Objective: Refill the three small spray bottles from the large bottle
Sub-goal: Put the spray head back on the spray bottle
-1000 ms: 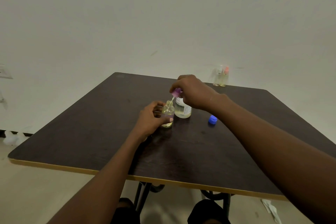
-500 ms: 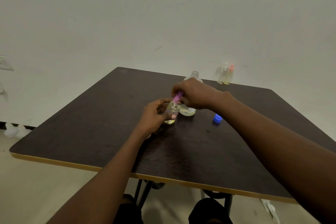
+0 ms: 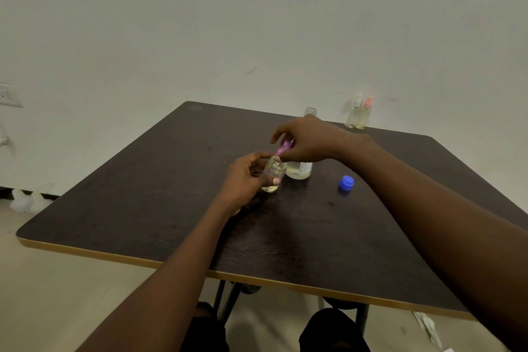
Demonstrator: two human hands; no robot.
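My left hand point(image 3: 245, 180) grips a small clear spray bottle point(image 3: 275, 175) with yellowish liquid, standing on the dark table point(image 3: 160, 194). My right hand point(image 3: 308, 138) pinches the bottle's pink spray top point(image 3: 284, 148), which sits on the bottle's neck. Right behind it stands the large clear bottle point(image 3: 300, 170), uncapped and mostly hidden by my right hand, its neck point(image 3: 311, 111) showing above my knuckles. Its blue cap point(image 3: 346, 182) lies on the table to the right. Two more small spray bottles point(image 3: 359, 114) stand together at the table's far edge, one white-topped, one pink-topped.
A white wall runs close behind the table's far edge. The table's near edge has a light trim point(image 3: 285, 283), with my knees and the table's legs below it. White objects point(image 3: 25, 201) lie on the floor at the left.
My right hand has lowered the pink spray top onto the small bottle's neck. The camera view shifted slightly, so the large bottle's neck now shows above my hand.
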